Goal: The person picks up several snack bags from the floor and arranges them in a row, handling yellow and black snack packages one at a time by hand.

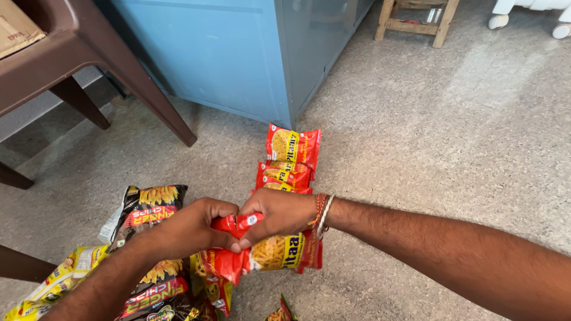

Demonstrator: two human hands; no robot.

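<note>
Both my hands grip the top edge of a red and yellow snack packet (270, 252) held above the floor. My left hand (193, 229) pinches its left corner and my right hand (276, 214) pinches the part beside it, the knuckles touching. The packet belongs to a connected strip of red snack packets (291, 157) that trails away across the floor toward the blue cabinet. My right wrist wears red thread and metal bangles.
Black snack packets (146, 208) and yellow packets (56, 279) lie on the grey floor at lower left. A blue metal cabinet (238, 53) stands ahead, a brown plastic chair (89, 53) at upper left, and a wooden stool (416, 21) beyond.
</note>
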